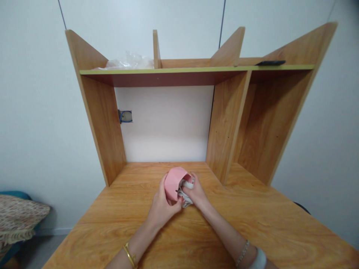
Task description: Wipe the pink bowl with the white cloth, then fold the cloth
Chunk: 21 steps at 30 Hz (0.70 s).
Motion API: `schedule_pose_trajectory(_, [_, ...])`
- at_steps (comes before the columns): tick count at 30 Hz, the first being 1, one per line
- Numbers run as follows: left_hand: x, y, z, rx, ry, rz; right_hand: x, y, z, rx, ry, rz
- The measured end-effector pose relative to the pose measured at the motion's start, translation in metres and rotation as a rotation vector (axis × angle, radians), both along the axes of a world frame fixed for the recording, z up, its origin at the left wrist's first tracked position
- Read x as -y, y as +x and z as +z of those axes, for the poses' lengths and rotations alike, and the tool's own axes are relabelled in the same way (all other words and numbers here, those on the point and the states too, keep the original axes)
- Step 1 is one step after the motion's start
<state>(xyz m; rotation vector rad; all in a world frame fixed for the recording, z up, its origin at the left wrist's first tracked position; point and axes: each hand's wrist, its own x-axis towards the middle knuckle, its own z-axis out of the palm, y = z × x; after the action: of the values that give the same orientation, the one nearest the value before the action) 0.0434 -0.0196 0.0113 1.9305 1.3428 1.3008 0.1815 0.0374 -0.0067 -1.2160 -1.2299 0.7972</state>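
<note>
In the head view a pink cup-shaped container (174, 182) is tilted on its side above the wooden desk, its mouth turned to the right. My left hand (163, 207) is wrapped round its left side and lower rim. A crumpled whitish cloth or tissue (186, 201) is partly inside the mouth and partly hanging out. Pinched on that cloth at the opening is my right hand (195, 190), with some fingertips hidden. A small dark spot shows at the container's rim.
The wooden desk (117, 224) carries a shelf unit (106, 130) at its back. Clear plastic wrapping (129, 61) and a flat dark object (270, 63) lie on the upper shelf. A wall socket box (126, 116) shows behind. At far left is a patterned cushion (21, 216).
</note>
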Motion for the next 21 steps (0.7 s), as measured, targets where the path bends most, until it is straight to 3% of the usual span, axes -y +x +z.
schedule_pose_trajectory(10, [0.003, -0.006, 0.007, -0.227, 0.111, 0.086, 0.002, 0.002, 0.012, 0.201, -0.033, -0.055])
schedule_pose_trajectory(21, [0.008, -0.006, 0.011, -0.486, 0.119, 0.130, 0.016, 0.013, 0.022, 0.583, 0.137, -0.111])
